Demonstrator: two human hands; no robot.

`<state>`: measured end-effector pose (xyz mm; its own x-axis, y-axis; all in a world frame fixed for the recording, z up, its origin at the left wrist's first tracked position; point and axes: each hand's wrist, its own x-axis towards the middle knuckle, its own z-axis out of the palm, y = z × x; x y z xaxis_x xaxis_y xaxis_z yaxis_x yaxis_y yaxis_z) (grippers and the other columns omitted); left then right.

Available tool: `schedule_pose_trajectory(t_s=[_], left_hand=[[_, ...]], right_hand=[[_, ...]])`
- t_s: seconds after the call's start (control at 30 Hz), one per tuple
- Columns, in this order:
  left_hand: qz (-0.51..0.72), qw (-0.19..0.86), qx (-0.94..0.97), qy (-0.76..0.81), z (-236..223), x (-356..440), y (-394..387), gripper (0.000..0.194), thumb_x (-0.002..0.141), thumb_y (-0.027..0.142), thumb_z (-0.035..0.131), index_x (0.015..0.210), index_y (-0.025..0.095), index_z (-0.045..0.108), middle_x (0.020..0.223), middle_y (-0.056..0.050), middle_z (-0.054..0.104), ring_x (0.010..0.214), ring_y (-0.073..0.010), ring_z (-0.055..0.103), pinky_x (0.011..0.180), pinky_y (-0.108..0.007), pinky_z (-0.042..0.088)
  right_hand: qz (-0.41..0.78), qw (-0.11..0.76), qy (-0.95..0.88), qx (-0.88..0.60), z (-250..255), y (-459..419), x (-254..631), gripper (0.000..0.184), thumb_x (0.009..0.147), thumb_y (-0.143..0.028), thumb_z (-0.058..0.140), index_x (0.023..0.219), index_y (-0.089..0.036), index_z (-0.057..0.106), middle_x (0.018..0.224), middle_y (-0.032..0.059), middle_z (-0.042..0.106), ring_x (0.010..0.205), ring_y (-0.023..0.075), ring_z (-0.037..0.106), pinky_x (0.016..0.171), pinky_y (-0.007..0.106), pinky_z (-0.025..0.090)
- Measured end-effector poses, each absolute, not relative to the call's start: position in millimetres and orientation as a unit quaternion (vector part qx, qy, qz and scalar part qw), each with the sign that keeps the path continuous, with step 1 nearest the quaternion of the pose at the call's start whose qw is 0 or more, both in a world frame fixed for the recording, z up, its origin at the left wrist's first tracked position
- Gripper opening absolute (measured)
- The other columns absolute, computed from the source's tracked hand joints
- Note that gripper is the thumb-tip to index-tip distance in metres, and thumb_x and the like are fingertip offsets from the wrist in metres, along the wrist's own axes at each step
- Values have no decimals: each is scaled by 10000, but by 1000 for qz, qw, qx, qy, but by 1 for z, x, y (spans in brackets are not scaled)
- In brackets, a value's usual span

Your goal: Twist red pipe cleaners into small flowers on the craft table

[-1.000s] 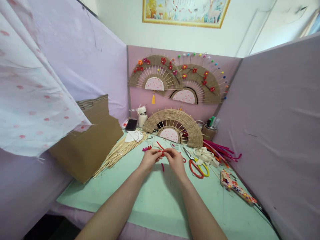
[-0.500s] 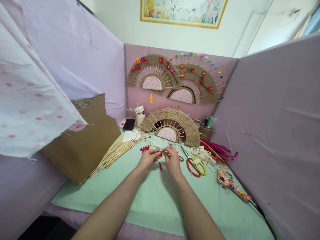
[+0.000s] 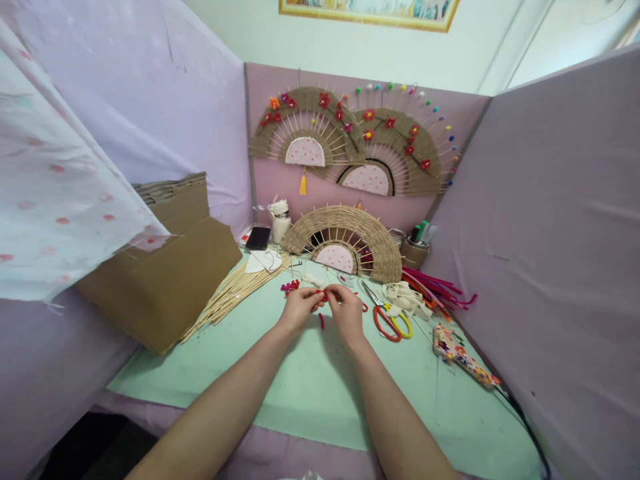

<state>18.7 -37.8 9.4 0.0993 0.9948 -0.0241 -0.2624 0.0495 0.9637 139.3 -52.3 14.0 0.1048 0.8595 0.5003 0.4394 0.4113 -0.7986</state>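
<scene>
My left hand (image 3: 300, 309) and my right hand (image 3: 346, 311) meet over the middle of the table, each in a pinch. Between their fingertips is a small piece of red pipe cleaner (image 3: 322, 295), partly hidden by the fingers. A short magenta pipe cleaner piece (image 3: 321, 321) lies on the cloth just below. Red and purple pipe-cleaner flowers (image 3: 291, 287) rest beyond my left hand. To the right of my right hand lie scissors with red handles (image 3: 387, 324) and a yellow-handled pair (image 3: 403, 325). A woven twine fan (image 3: 345, 220) stands behind both hands.
A cardboard sheet (image 3: 165, 287) and thin bamboo sticks (image 3: 235, 293) are on the left. At right are a bundle of pipe cleaners (image 3: 443, 288), off-white strips (image 3: 407, 298) and a flower-patterned glue gun (image 3: 463, 358) with its cord. A bottle (image 3: 281, 223) and phone (image 3: 259, 238) stand behind.
The view has tilted down a little, so the scene sits higher. Both hands stay together at the red piece, with only slight finger movement.
</scene>
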Motion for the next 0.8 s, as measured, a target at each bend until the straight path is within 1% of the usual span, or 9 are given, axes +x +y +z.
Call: schedule_pose_trajectory(t_s=[0.17, 0.33, 0.47, 0.57, 0.67, 0.8], left_hand=[[532, 638, 398, 391, 12, 20, -41, 321, 526, 352, 790, 699, 115, 659, 599, -16, 599, 557, -74, 510, 526, -199, 370], [535, 671, 345, 381, 12, 21, -41, 292, 524, 301, 807, 677, 109, 650, 571, -10, 586, 519, -53, 500, 502, -176, 373], [541, 678, 321, 380, 12, 19, -39, 288, 498, 269, 821, 657, 106, 645, 574, -13, 583, 521, -52, 500, 497, -172, 376], [547, 659, 338, 389, 14, 18, -39, 291, 500, 292, 814, 642, 106, 642, 587, -16, 586, 538, -59, 502, 515, -183, 382], [552, 623, 369, 414, 15, 18, -39, 294, 507, 318, 801, 644, 105, 650, 576, -17, 584, 555, -72, 505, 535, -201, 378], [545, 580, 419, 436, 12, 19, -37, 292, 543, 352, 768, 662, 108, 660, 570, -16, 585, 547, -81, 492, 530, -214, 353]], right_hand=[[253, 581, -586, -505, 14, -52, 135, 213, 767, -316, 513, 805, -173, 666, 809, 56, 682, 750, 180, 587, 735, 295, 448], [219, 587, -578, -522, 13, -52, 133, 206, 759, -327, 545, 796, -185, 690, 842, 67, 665, 883, 199, 561, 820, 316, 420], [226, 574, -584, -528, 13, -51, 134, 216, 757, -343, 553, 799, -187, 696, 843, 69, 660, 875, 199, 547, 783, 307, 416], [252, 569, -587, -517, 14, -50, 136, 217, 757, -350, 552, 806, -185, 684, 834, 55, 666, 841, 190, 551, 759, 292, 416], [286, 562, -588, -506, 14, -47, 138, 213, 756, -345, 548, 796, -172, 664, 807, 45, 666, 760, 170, 546, 717, 277, 417], [299, 539, -602, -508, 14, -44, 143, 212, 745, -347, 559, 762, -160, 657, 787, 48, 664, 712, 161, 534, 690, 272, 412]])
